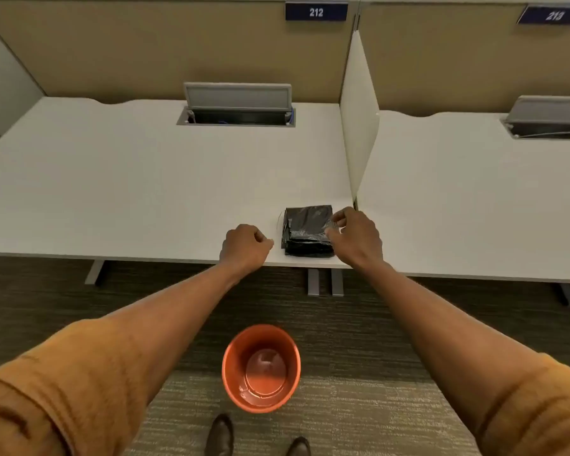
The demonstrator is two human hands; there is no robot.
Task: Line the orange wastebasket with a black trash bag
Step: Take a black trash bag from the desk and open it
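Note:
A stack of folded black trash bags [305, 230] lies near the front edge of the white desk [129, 192]. My right hand [356, 238] touches the stack's right side, fingers pinching at the top bag's edge. My left hand [244, 246] rests on the desk just left of the stack, fingers curled shut and holding nothing. The orange wastebasket [260, 368] stands upright on the carpet below, between my arms, with nothing inside it.
A white divider panel [359, 126] rises just right of the bags, separating a second desk [474, 199]. An open cable hatch [237, 108] sits at the desk's back. Desk legs [324, 281] stand below the edge. My shoes [221, 436] are behind the basket.

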